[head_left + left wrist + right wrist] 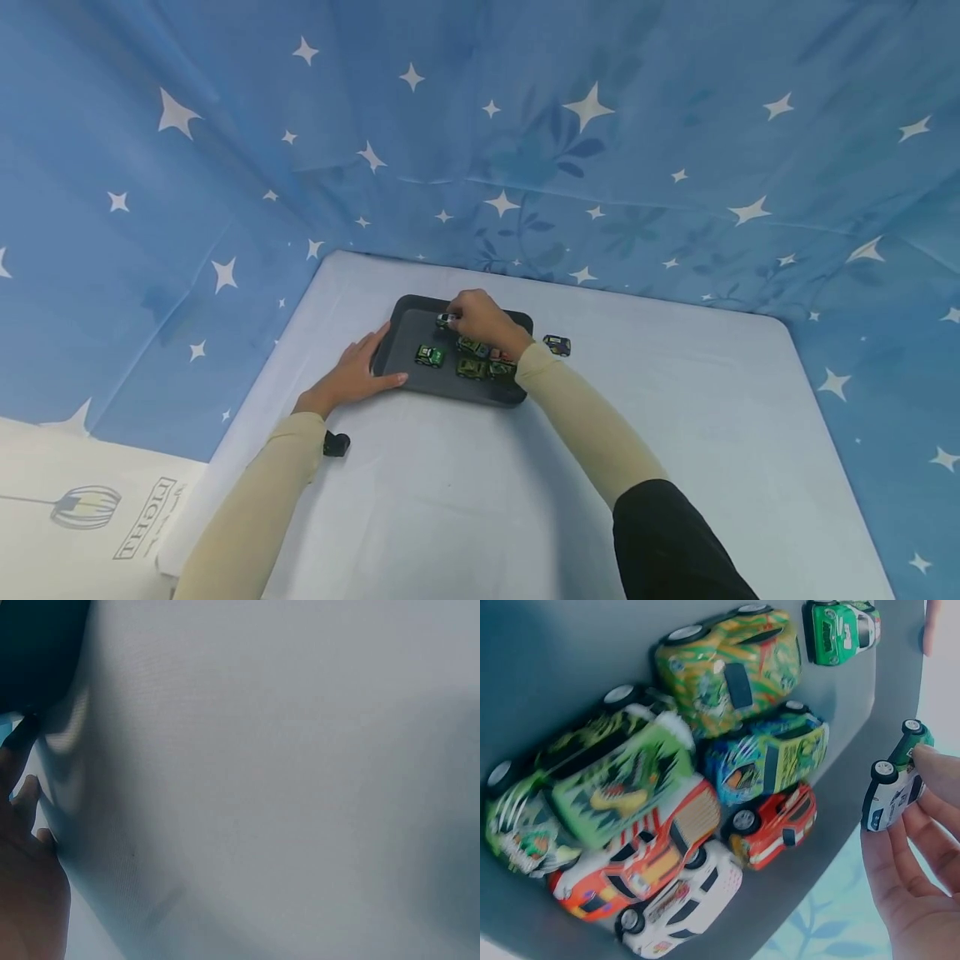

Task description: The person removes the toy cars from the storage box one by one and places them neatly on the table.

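Note:
My right hand (483, 318) pinches a small white and green toy car (896, 776) between thumb and fingers, over the far part of the dark grey tray (408, 312). In the right wrist view, the tray holds several other toy cars. A green one (844, 631) stands apart, while an orange-green patterned one (731, 671), a large green one (622, 780), a red-orange one (641, 859) and a white one (682, 907) crowd together. My left hand (351, 379) has its fingers spread along the tray's left edge, thumb by the near rim.
Another toy car (557, 345) sits on the white table (675, 433) just right of the tray. Blue star-patterned cloth (480, 150) hangs behind and at the sides. A cream printed cloth (82, 525) lies at the near left. A black device (336, 444) is at my left wrist.

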`<state>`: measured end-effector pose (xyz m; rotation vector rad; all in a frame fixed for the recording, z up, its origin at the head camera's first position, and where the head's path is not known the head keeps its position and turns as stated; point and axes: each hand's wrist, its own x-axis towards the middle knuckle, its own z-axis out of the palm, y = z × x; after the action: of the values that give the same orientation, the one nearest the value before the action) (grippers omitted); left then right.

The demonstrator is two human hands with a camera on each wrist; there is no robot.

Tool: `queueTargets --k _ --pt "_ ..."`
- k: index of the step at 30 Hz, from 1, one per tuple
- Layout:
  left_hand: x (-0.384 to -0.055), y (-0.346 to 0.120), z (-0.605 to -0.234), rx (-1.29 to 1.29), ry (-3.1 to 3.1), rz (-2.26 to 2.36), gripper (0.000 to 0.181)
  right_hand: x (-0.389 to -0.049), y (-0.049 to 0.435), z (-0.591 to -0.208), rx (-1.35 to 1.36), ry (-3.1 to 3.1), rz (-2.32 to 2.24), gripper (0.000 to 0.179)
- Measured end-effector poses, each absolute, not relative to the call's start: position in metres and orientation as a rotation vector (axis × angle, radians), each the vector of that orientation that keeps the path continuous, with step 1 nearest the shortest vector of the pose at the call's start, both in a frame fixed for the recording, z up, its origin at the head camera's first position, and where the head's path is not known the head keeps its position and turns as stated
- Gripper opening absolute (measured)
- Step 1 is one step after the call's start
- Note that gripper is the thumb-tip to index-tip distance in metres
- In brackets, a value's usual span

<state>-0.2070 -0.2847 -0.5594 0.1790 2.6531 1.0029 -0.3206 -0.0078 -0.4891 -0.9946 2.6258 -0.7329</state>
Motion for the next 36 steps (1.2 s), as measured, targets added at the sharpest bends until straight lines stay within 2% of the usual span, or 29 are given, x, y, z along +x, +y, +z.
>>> queueTargets --k 36 --pt "-0.209 -0.286 -0.561 0.23 2.653 0.999 0.114 -0.306 0.099 -0.47 -1.048 2.719 -0.749 0.025"
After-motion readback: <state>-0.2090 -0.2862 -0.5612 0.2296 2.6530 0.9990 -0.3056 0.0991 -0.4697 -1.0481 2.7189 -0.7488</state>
